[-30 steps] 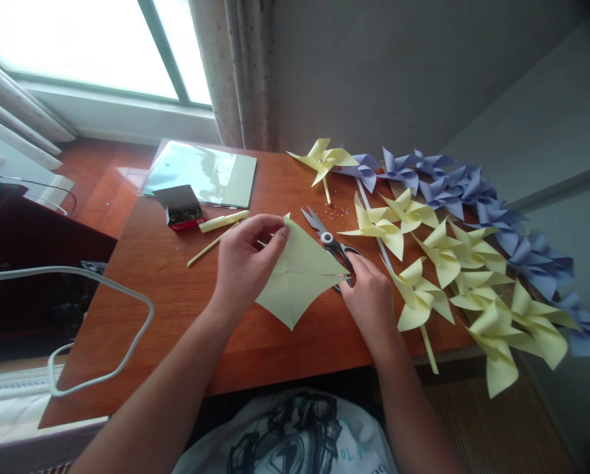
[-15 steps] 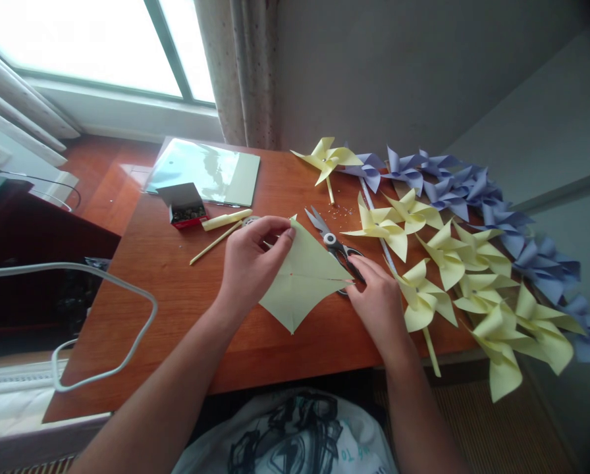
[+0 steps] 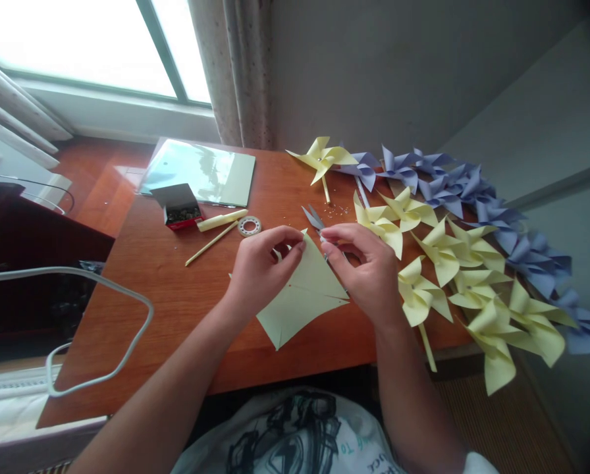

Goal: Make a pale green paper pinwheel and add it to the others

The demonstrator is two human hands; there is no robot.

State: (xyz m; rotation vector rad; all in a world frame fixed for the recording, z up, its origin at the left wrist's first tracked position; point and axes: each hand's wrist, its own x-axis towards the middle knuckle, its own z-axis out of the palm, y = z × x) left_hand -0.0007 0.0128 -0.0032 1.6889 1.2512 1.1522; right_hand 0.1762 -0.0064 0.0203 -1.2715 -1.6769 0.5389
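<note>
A square sheet of pale yellow paper (image 3: 305, 296), slit in from its corners and creased across the middle, is over the tabletop in front of me. My left hand (image 3: 270, 266) pinches its top corner between thumb and fingers. Just to the right, my right hand (image 3: 361, 266) is closed, thumb near the bent fingers; whatever may be between the tips is too small to make out. Beneath this hand lie the scissors (image 3: 315, 217), blades showing and handles mostly hidden.
Yellow pinwheels (image 3: 418, 289) and purple pinwheels (image 3: 492, 217) crowd the right side. At left are an open small box (image 3: 181, 214), a tape roll (image 3: 249, 226), rolled yellow paper sticks (image 3: 211, 242) and a glossy packet (image 3: 201, 171). A white cable (image 3: 144, 322) loops by the left edge.
My right hand has moved up and left from the scissors' handles to beside the paper's top corner. The paper has turned slightly, and my left hand still pinches it.
</note>
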